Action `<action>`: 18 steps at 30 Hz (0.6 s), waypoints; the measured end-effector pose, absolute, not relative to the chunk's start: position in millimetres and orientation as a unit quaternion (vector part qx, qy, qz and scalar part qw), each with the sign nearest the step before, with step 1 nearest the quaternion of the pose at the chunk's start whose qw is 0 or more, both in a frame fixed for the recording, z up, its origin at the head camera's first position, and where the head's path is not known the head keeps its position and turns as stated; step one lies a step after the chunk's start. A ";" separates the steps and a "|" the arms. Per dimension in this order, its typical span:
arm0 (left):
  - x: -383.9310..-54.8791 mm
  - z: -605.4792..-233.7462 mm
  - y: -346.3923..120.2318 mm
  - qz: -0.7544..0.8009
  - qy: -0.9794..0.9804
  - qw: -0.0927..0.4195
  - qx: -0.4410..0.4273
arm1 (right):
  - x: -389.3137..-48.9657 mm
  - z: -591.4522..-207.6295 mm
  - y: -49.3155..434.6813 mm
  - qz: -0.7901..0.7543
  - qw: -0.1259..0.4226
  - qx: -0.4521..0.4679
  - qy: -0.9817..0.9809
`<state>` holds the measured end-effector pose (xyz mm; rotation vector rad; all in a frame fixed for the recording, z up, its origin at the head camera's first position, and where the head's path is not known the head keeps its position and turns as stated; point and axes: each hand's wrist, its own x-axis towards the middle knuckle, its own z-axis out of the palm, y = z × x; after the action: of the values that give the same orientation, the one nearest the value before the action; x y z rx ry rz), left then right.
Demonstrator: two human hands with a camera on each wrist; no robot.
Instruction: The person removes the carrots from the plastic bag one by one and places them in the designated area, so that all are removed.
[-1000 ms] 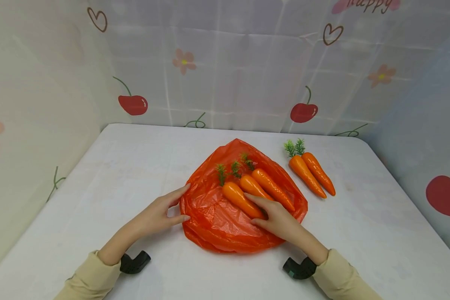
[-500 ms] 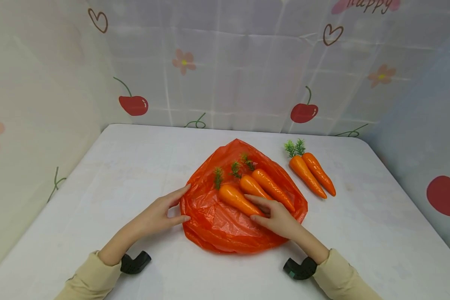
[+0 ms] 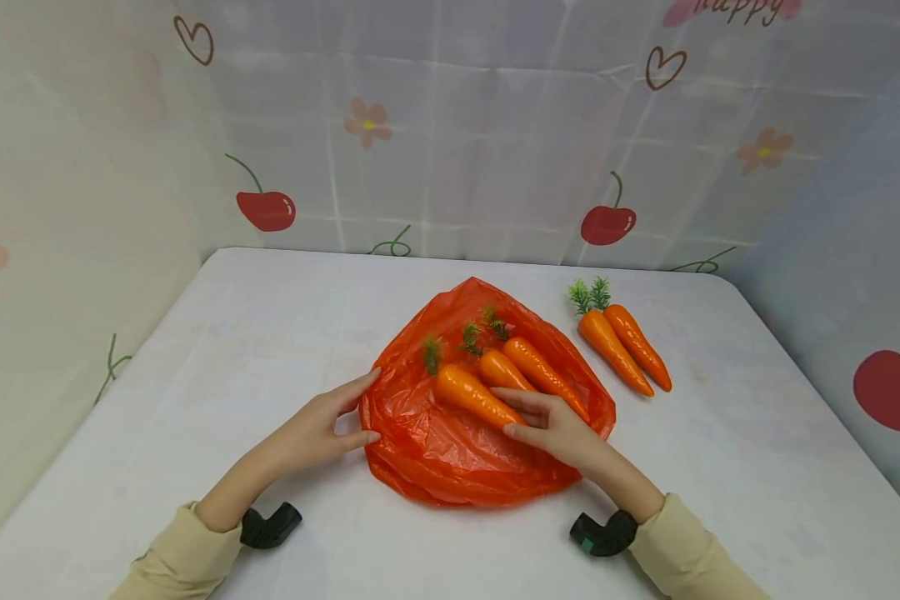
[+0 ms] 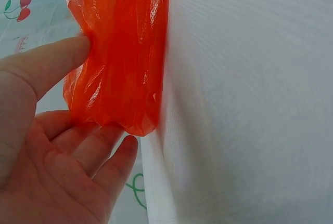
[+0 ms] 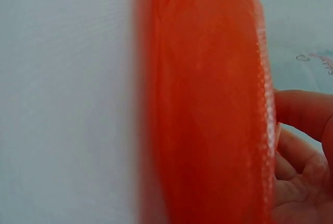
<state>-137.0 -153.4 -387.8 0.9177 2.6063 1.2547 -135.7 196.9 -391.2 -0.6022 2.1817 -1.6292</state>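
A red plastic bag (image 3: pixel 427 467) lies spread open on the table, with three orange carrots inside, their green tops toward the back. My right hand (image 3: pixel 558 429) reaches into it and holds the nearest carrot (image 3: pixel 471 396) by its narrow end, thumb on the near side. Beyond that one lie a middle carrot (image 3: pixel 504 369) and a far carrot (image 3: pixel 546 379), side by side. At the bag's left edge, my left hand (image 3: pixel 318 429) touches the plastic with spread fingers. In the right wrist view, the bag's side (image 5: pixel 213 99) hides the carrots and part of the hand.
Two more carrots (image 3: pixel 617 350) lie together on the white table (image 3: pixel 285 317), behind and right of the bag. A backdrop (image 3: pixel 480 150) printed with cherries and flowers rises behind the table. Each wrist wears a black mount (image 3: pixel 270 525).
The nearest carrot has shifted slightly left in the bag and its green top has swung left. My right hand has moved a little right along it. The left hand stays put.
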 end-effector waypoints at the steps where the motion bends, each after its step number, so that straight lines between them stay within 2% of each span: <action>1: -136.9 -387.7 -153.5 0.413 0.858 0.054 0.302 | -135.7 -390.1 197.5 -0.578 0.179 -0.210 0.768; 10: -135.5 -386.6 -153.6 0.409 0.860 0.062 0.299 | -134.7 -378.3 201.4 -0.589 0.182 -0.201 0.761; 18: -135.5 -386.1 -153.1 0.406 0.861 0.062 0.299 | -136.5 -368.1 209.8 -0.587 0.155 -0.188 0.772</action>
<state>-135.5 -153.1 -386.1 0.9053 2.6044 1.2282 -136.5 209.8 -368.1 -0.5391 2.2109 -1.6823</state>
